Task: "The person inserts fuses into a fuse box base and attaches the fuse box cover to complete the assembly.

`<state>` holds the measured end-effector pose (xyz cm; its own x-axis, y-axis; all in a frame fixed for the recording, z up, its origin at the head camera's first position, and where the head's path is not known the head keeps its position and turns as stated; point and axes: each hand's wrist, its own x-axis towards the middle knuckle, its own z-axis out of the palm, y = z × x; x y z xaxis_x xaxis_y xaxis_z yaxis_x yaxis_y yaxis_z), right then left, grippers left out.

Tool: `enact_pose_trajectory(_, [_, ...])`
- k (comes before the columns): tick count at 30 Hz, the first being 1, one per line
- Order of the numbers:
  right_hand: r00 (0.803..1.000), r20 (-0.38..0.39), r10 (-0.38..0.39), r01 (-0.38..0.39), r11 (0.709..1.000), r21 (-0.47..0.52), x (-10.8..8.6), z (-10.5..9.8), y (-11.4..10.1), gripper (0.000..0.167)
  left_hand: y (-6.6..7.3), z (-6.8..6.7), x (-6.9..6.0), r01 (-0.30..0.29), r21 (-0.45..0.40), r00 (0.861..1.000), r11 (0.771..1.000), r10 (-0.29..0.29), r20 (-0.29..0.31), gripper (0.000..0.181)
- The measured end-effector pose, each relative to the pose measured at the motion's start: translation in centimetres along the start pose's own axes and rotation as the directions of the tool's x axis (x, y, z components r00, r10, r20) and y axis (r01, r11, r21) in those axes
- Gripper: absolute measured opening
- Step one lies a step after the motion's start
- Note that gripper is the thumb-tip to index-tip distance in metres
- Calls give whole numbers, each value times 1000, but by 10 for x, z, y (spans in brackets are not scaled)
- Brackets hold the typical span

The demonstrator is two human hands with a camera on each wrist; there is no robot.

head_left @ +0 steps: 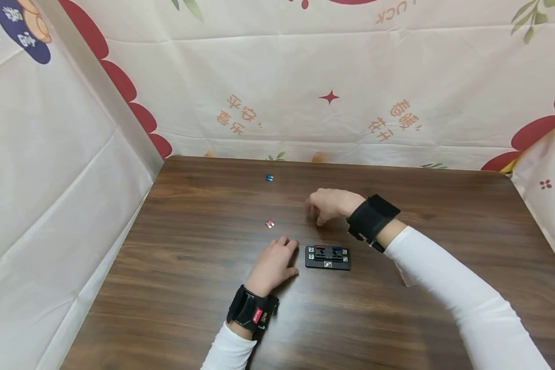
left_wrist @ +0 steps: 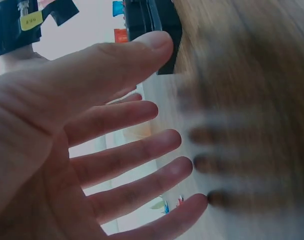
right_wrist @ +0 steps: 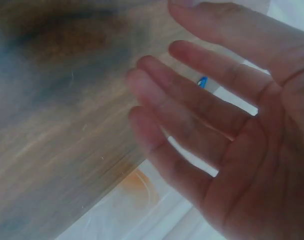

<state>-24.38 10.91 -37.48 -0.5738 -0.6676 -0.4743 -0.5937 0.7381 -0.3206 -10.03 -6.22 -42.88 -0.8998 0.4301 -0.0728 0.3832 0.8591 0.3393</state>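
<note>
**Black fuse block (head_left: 328,257) beside the left hand (head_left: 269,264)**

Lies flat on the bench (head_left: 166,288), just right of the left thumb and on the near side of the right hand (head_left: 333,203). Runs lengthwise from left to right in the head view. Released from both hands, with fingers loosely extended. Past the left fingertips, near a red blade fuse (head_left: 270,223); farther off, in line with a blue blade fuse (head_left: 269,178).
</note>
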Motion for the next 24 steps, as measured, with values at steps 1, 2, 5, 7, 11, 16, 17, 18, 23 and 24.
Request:
enact_pose_trajectory(1, [1000,-9,-7,7,1000,-6,4,-2,0,37,-1,0,0,3,-2,1000,1000,-3,0,57])
enact_pose_trajectory(2, [1000,-18,-12,12,1000,-13,7,-4,1,37,-2,0,-1,7,-2,1000,1000,-7,-1,57])
enact_pose_trajectory(5, [999,-41,-25,24,999,-29,18,-10,2,35,-3,0,-2,17,3,1000,1000,-17,1,57])
enact_pose_trajectory(7, [998,-48,-30,29,999,-31,25,-15,2,35,-3,0,-4,22,8,1000,1000,-22,3,57])
enact_pose_trajectory(11, [996,-74,-44,41,999,-33,38,-22,6,35,-3,1,-5,25,19,1000,1000,-25,7,58])
enact_pose_trajectory(16, [992,-106,-69,63,996,-60,53,-27,15,31,-2,1,-7,20,4,1000,1000,-20,9,58])
enact_pose_trajectory(17, [992,-109,-69,62,996,-65,56,-28,17,31,-2,1,-7,21,2,1000,1000,-21,8,58])
enact_pose_trajectory(18, [991,-112,-70,63,996,-66,60,-28,18,30,-2,0,-8,22,1,1000,1000,-22,7,58])
enact_pose_trajectory(23, [987,-139,-82,74,995,-62,76,-27,25,28,0,-2,-10,24,-8,1000,1000,-24,-1,58])
enact_pose_trajectory(24, [985,-146,-90,82,995,-61,80,-26,26,27,1,-2,-11,23,-13,1000,1000,-23,-1,58])
